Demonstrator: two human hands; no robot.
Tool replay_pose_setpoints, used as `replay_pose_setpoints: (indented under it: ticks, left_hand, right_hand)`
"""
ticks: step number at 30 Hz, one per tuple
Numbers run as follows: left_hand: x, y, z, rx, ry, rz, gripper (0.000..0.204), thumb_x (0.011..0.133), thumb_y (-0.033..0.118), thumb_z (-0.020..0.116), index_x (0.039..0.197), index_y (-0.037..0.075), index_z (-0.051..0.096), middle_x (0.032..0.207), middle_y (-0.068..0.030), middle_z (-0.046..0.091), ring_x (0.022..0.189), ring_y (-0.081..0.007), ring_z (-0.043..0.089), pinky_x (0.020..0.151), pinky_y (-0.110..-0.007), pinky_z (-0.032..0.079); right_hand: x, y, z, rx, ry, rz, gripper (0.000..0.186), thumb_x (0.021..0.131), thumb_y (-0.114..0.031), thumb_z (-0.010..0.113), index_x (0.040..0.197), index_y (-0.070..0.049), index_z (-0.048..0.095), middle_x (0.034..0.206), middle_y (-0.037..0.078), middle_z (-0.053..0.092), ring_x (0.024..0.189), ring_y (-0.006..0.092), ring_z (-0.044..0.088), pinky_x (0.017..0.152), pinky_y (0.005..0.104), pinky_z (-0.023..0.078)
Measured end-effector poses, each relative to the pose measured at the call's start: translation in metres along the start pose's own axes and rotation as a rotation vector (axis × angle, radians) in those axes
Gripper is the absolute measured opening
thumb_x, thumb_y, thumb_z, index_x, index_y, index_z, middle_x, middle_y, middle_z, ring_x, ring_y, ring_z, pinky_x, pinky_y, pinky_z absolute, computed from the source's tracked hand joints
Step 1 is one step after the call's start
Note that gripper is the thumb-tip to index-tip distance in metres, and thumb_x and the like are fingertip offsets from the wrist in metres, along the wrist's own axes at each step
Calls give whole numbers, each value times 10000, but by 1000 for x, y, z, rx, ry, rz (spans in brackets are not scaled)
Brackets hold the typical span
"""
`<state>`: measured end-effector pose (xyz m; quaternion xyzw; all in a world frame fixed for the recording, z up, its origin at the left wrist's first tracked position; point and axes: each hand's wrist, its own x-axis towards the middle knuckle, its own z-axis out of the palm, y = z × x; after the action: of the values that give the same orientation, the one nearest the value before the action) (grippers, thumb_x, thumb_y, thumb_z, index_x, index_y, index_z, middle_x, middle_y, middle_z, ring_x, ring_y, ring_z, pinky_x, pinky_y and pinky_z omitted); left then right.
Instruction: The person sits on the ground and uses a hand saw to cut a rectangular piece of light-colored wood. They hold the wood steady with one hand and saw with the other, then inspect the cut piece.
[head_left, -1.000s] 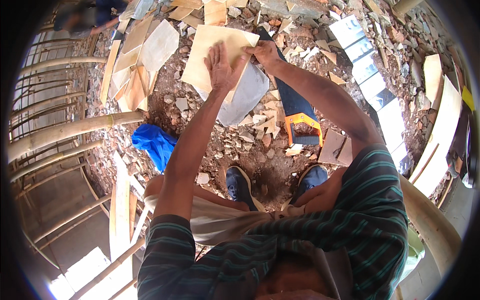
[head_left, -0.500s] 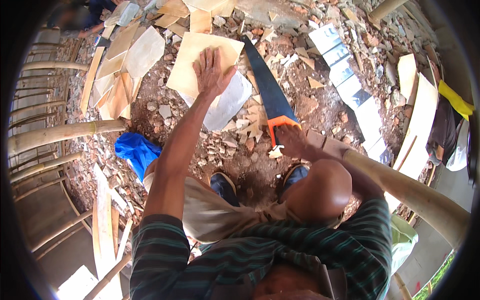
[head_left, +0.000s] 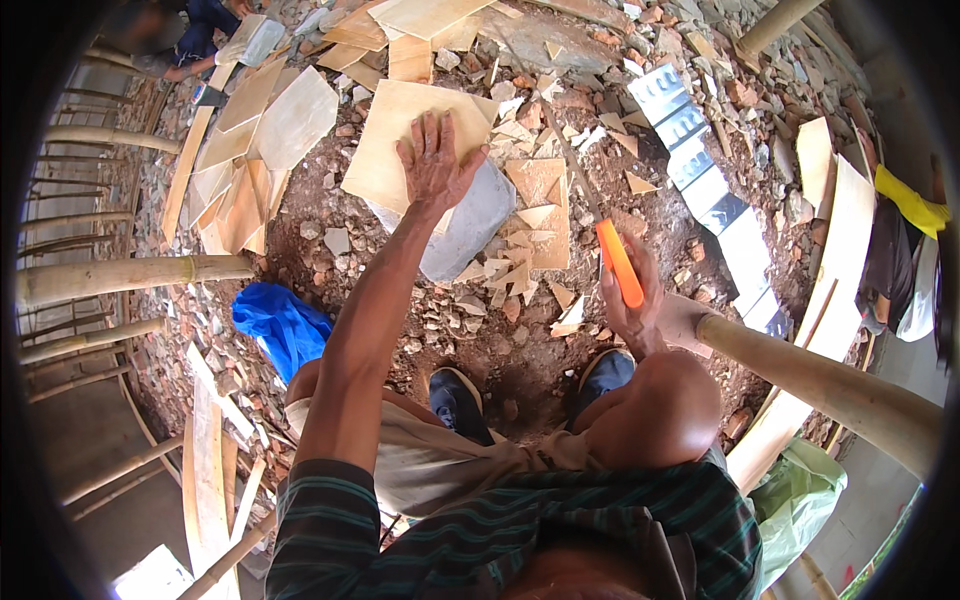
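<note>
Tan and smooth, one roughly square panel [head_left: 382,140] lies on one grey slab [head_left: 480,215] with a rounded outline, in front of the person and left of the middle. One left hand [head_left: 436,168] rests flat on it, fingers slightly apart and thumb spread. One right hand [head_left: 637,300] has its fingers clamped on the orange handle of one handsaw [head_left: 620,262], in front of the right shoe; its thin blade shows nearly edge-on, slanting up past the panel's right side.

Beside the slab, one flat tan rectangle [head_left: 553,190] carries sharp triangular shards [head_left: 520,262], too jumbled to count. Several broad, angular offcuts [head_left: 295,115] overlap at the left, among coarse, crumbly rubble [head_left: 440,320].

Two dark blue shoes [head_left: 457,402] stand on the brown soil. One crumpled blue bag [head_left: 280,320] sits left of them, and one thick, smooth bamboo pole [head_left: 820,380] crosses at the right, near one wrinkled pale-green plastic sheet [head_left: 798,500]. One other person [head_left: 205,30] is partly visible at upper left.
</note>
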<state>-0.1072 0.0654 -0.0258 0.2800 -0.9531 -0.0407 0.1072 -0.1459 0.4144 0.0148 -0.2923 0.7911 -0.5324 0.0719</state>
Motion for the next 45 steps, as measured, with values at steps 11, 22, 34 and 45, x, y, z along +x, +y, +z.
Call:
replay_pose_setpoints:
  ticks: [11, 22, 34, 45]
  left_hand:
    - [2, 2, 1, 22, -12, -23, 812, 930, 595, 461, 1525, 85, 249, 1578, -193, 216, 1470, -370, 145, 1138, -614, 90]
    - [3, -1, 3, -40, -56, -21, 847, 918, 607, 460, 1527, 69, 224, 1593, -184, 174, 1483, -358, 95, 1151, -600, 21]
    - [3, 0, 6, 19, 7, -2, 794, 921, 580, 485, 1513, 93, 282, 1571, -179, 246, 1466, -353, 170, 1132, -620, 106]
    - [5, 9, -6, 3, -75, -47, 836, 900, 594, 498, 1510, 67, 278, 1578, -172, 233, 1474, -345, 145, 1138, -618, 62]
  right_hand:
    - [52, -21, 57, 356, 0, -131, 400, 936, -146, 649, 1288, 25, 565, 1107, 135, 669, 931, 144, 639, 792, 272, 516]
    - [14, -38, 0, 222, -5, -129, 367, 944, -170, 613, 1260, 14, 598, 1075, 140, 683, 907, 203, 664, 798, 334, 533]
    - [39, -31, 25, 215, -63, -92, 363, 933, -148, 607, 1255, 18, 584, 1088, 187, 680, 903, 244, 693, 788, 332, 552]
    - [105, -50, 61, 321, -123, -41, 393, 932, -206, 625, 1243, 33, 603, 955, 149, 686, 763, 150, 628, 677, 288, 517]
